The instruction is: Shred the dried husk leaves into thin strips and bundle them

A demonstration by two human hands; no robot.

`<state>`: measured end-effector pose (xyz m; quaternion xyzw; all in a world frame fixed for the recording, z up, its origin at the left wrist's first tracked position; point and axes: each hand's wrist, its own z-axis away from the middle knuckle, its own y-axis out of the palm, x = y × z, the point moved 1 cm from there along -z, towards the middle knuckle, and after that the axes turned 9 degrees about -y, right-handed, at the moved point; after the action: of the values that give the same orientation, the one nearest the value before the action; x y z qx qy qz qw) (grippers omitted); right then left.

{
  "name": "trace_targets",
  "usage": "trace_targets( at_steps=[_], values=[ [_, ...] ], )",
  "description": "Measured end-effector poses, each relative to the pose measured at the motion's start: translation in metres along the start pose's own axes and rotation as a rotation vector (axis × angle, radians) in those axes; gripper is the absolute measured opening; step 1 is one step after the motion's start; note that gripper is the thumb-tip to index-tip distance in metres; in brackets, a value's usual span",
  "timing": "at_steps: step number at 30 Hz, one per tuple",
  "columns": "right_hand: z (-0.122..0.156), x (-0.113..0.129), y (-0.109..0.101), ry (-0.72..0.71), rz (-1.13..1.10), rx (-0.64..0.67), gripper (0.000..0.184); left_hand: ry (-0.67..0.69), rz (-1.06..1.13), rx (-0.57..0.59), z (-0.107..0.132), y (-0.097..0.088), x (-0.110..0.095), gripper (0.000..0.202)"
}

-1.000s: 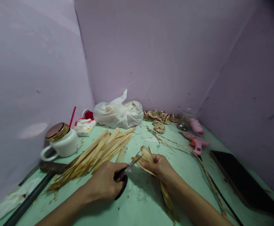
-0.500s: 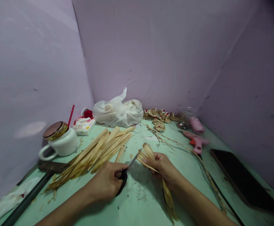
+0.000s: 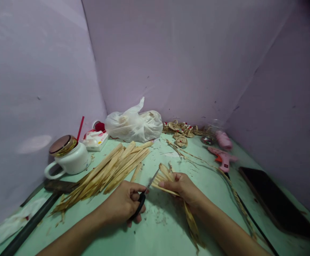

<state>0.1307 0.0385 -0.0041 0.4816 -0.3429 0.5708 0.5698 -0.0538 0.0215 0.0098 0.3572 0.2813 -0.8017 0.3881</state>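
My left hand (image 3: 129, 202) grips scissors (image 3: 142, 200) by their black handles, the blades pointing up and to the right. Their tip lies against the edge of a dried husk strip (image 3: 165, 176). Pinched between thumb and fingers, this pale, ribbed strip is in my right hand (image 3: 181, 186). Its upper end is fanned out, and its darker lower end (image 3: 193, 229) hangs below the hand toward the table. A pile of long dried strips (image 3: 112, 165) lies to the left of my left hand.
On the left are a hammer (image 3: 32, 224), a white mug (image 3: 73, 161) with a lid, and a tissue pack (image 3: 95, 140). Behind sit a white plastic bag (image 3: 133, 124) and woven pieces (image 3: 181, 140). To the right lie a pink glue gun (image 3: 223, 158), a braided cord (image 3: 235, 193) and a phone (image 3: 274, 202).
The top of the husk strip has spread wider and its end has changed shape. The scissors have shifted slightly, and the fingers of my left hand have loosened a little around the handles.
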Motion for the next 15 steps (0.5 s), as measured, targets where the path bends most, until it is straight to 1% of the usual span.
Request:
trace_targets(
  at_steps=[2, 4, 6, 8, 10, 12, 15],
  values=[
    [-0.001, -0.001, -0.001, -0.015, 0.013, -0.005, 0.035, -0.028, 0.013, -0.003, -0.002, -0.004, 0.001, 0.044],
    [-0.003, -0.002, -0.003, -0.070, 0.050, 0.006, 0.036, -0.018, 0.035, 0.006, -0.004, -0.010, 0.001, 0.045],
    [-0.004, -0.004, -0.004, -0.148, 0.130, 0.013, 0.038, 0.047, 0.016, 0.032, -0.004, -0.016, -0.001, 0.037],
    [-0.004, -0.006, -0.003, -0.202, 0.192, 0.028, 0.044, 0.120, -0.075, 0.052, -0.001, -0.019, -0.004, 0.022],
    [-0.002, -0.008, 0.000, -0.218, 0.199, 0.062, 0.047, 0.168, -0.191, 0.049, 0.001, -0.020, -0.007, 0.010],
    [-0.001, -0.009, 0.002, -0.221, 0.194, 0.084, 0.044, 0.193, -0.277, 0.031, 0.001, -0.019, -0.006, 0.007],
    [-0.001, -0.009, 0.005, -0.265, 0.278, 0.076, 0.042, 0.255, -0.350, -0.023, -0.002, -0.017, 0.000, 0.006]
  ],
)
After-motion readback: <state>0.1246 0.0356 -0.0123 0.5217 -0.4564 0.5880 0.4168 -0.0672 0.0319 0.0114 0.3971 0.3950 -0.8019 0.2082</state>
